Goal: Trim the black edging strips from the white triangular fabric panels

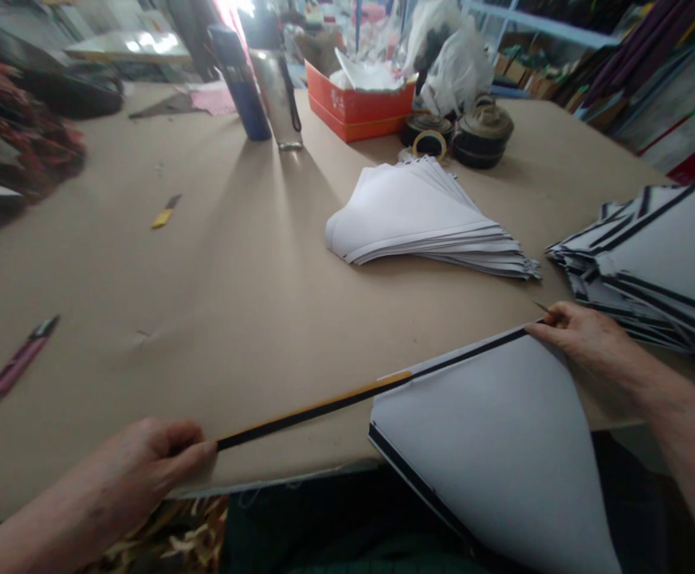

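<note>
A white cut panel (491, 430) lies at the table's front edge, its lower part hanging over my lap. Along its upper edge runs a black tape strip (300, 416) with a yellowish backing, stretching left past the panel. My left hand (162, 462) pinches the strip's free end. At the panel's upper right corner, my right hand (580, 331) grips the panel and strip between thumb and fingers; a small thin pointed item sticks out from those fingers, too small to name. Another black strip (419, 478) borders the panel's lower left edge.
A stack of plain white panels (413, 207) lies ahead; a pile of black-edged panels (670, 247) is at right. Two cutters, yellow (166, 212) and pink (21, 359), lie left. Bottles (276, 96), an orange box (359, 108) and tape rolls (484, 135) stand behind.
</note>
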{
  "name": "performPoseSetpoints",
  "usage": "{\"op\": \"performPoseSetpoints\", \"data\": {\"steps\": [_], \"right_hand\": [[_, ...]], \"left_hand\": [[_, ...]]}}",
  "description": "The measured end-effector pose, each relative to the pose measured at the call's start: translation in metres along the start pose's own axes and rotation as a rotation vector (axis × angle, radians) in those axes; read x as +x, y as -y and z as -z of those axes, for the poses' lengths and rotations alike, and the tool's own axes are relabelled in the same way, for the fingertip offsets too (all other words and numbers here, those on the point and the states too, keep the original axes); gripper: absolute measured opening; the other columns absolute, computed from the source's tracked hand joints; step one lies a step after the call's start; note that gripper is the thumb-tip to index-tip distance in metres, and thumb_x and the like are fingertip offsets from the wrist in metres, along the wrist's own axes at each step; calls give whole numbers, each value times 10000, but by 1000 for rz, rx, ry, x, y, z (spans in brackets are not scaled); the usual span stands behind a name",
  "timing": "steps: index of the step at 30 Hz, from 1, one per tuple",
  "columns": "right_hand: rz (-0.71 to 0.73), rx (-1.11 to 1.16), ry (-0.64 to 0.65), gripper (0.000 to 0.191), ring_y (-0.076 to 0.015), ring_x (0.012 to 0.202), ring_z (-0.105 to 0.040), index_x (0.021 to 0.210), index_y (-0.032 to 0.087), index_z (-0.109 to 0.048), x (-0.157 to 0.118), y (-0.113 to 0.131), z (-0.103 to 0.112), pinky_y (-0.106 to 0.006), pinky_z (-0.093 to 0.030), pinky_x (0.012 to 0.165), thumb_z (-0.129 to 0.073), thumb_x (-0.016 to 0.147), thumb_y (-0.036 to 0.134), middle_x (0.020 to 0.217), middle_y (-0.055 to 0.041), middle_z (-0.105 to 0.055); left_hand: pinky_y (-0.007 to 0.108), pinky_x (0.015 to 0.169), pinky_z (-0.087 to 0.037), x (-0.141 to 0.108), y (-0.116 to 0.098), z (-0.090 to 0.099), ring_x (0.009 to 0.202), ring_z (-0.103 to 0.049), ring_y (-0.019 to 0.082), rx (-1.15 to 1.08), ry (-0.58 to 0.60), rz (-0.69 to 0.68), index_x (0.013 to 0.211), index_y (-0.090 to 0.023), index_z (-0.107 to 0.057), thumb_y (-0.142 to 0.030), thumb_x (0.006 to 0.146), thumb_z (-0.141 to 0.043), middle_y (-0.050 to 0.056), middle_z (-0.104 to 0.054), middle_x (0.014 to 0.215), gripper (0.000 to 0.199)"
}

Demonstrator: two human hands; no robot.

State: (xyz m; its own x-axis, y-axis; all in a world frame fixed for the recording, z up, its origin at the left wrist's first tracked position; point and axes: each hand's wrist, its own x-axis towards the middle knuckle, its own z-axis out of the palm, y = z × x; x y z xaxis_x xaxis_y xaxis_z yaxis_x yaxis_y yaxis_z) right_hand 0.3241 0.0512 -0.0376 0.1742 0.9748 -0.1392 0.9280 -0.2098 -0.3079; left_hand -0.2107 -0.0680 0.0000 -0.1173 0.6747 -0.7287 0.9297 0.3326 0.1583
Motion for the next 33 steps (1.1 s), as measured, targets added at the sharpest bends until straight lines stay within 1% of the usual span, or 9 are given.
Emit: {"op": "performPoseSetpoints", "data": {"steps": [2, 4, 6, 8, 9, 13, 16, 21, 33], "right_hand": [[-25, -46, 42, 323, -216, 621, -579, 786, 193, -596, 0, 7, 9, -314, -352, 542, -600, 757, 514, 714, -83, -644], [7, -78, 44, 278, -223, 651, -582, 785, 197, -619, -2, 18, 18, -320, -361, 566, -605, 761, 473, 718, -83, -645], [56, -80, 0, 217, -214, 646, -574, 775, 205, -629, -10, 35, 25, -313, -360, 573, -620, 754, 420, 698, -63, -638], [147, -5, -17, 180, -187, 614, -556, 780, 211, -630, -23, 57, 26, -291, -355, 561, -601, 773, 389, 675, -31, -625], [204, 64, 6, 172, -172, 600, -549, 783, 212, -627, -32, 69, 25, -278, -355, 554, -584, 788, 378, 670, -16, -620], [459, 319, 232, 148, -126, 609, -534, 775, 205, -609, -65, 116, 5, -232, -370, 569, -520, 853, 292, 655, 23, -591], [530, 372, 261, 118, -110, 598, -512, 749, 195, -601, -74, 135, -16, -222, -360, 574, -534, 841, 225, 649, 31, -580], [554, 368, 271, 104, -112, 601, -512, 744, 191, -600, -67, 139, -37, -225, -356, 580, -547, 830, 213, 656, 27, -589], [509, 417, 258, 97, -123, 625, -536, 731, 198, -592, -65, 137, -40, -229, -378, 594, -560, 815, 235, 660, 21, -591]], "left_hand": [[263, 542, -269, -1, -3, 1, 592, -433, 174, 42, 1, 14, 568, -205, -485, -614, 610, -254, -14, -386, 572, 471], [260, 544, -267, -2, -6, 3, 601, -435, 176, 61, 10, 24, 573, -208, -481, -609, 611, -249, -12, -390, 576, 465], [258, 544, -267, -2, -8, 4, 605, -440, 178, 66, 24, 26, 582, -209, -483, -614, 603, -239, -9, -399, 578, 473], [258, 544, -268, -2, -9, 5, 610, -444, 180, 65, 33, 29, 592, -209, -488, -620, 595, -224, -5, -409, 584, 489], [258, 546, -268, -2, -9, 5, 613, -446, 182, 65, 35, 32, 598, -209, -493, -623, 590, -217, -3, -414, 586, 498], [263, 558, -270, -2, -9, 4, 613, -444, 180, 57, 23, 36, 589, -210, -487, -618, 583, -204, -7, -408, 582, 497], [269, 565, -264, -2, -9, 4, 612, -433, 176, 68, 16, 32, 570, -211, -469, -618, 576, -211, -10, -393, 584, 482], [263, 557, -256, -3, -6, 3, 603, -430, 172, 56, 20, 18, 592, -206, -473, -609, 620, -229, -15, -383, 583, 472], [247, 516, -260, 0, 0, 2, 583, -421, 172, 15, 9, -8, 601, -196, -512, -595, 646, -261, -10, -383, 569, 474]]}}
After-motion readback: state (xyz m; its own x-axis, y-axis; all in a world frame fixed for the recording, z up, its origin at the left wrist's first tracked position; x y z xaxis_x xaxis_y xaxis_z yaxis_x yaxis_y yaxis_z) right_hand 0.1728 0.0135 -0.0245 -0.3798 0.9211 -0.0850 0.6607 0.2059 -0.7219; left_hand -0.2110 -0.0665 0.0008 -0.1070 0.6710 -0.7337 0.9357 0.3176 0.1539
